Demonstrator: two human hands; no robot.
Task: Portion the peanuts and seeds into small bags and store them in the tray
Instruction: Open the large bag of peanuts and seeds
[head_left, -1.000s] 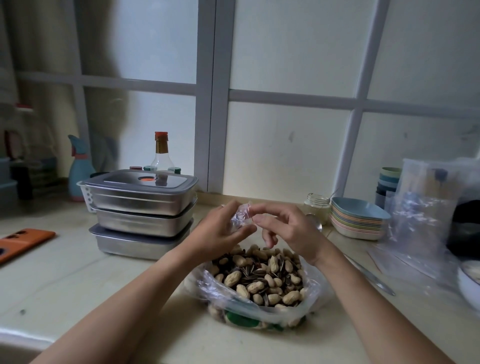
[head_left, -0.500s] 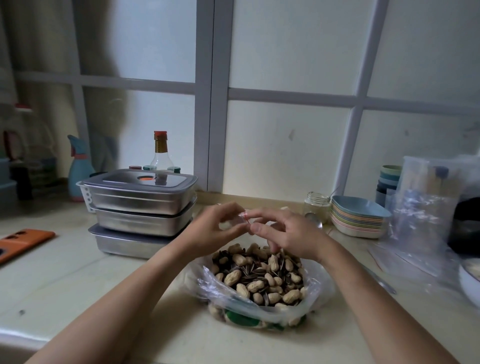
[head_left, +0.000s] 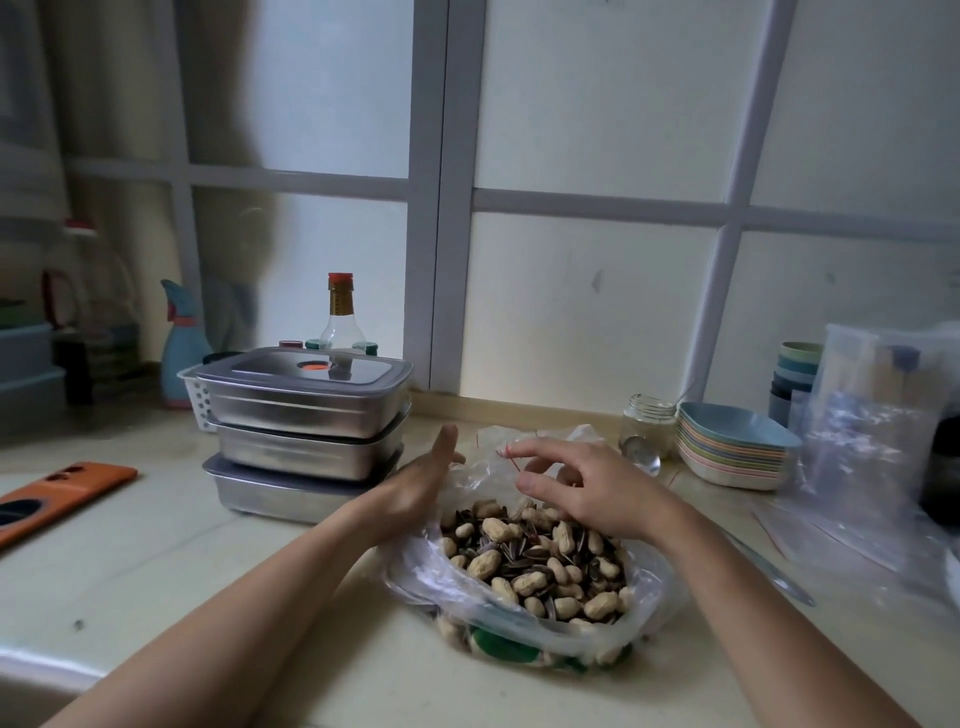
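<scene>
From my remote seat I take the large plastic bag as the middle of the dial. It lies open on the pale counter, and its mix of peanuts and seeds is heaped to the brim. Just past it, at twelve o'clock, the small bag stands up crumpled between the two hands, clear with a thin red strip along its mouth. The left hand comes in from seven o'clock. Its fingers are straight and close together and its palm faces right, with the edge of the hand against the small bag's left side; it grips nothing that I can see. The right hand comes in from four o'clock and hovers over the far part of the heap with its fingers curled. The index fingertip is at the red strip and the thumb sits just below it, but I cannot tell whether they really pinch the plastic. At ten o'clock is a stack of three steel trays. The top one wears a grey lid, and a red-capped bottle rises behind it. At nine o'clock, well apart, an orange object lies flat on the counter. At one o'clock a glass jar stands just beside a stack of pastel bowls, with a stack of cups behind them. At two to three o'clock there is a loose pile of clear plastic bags, and a metal utensil lies near my right forearm.
</scene>
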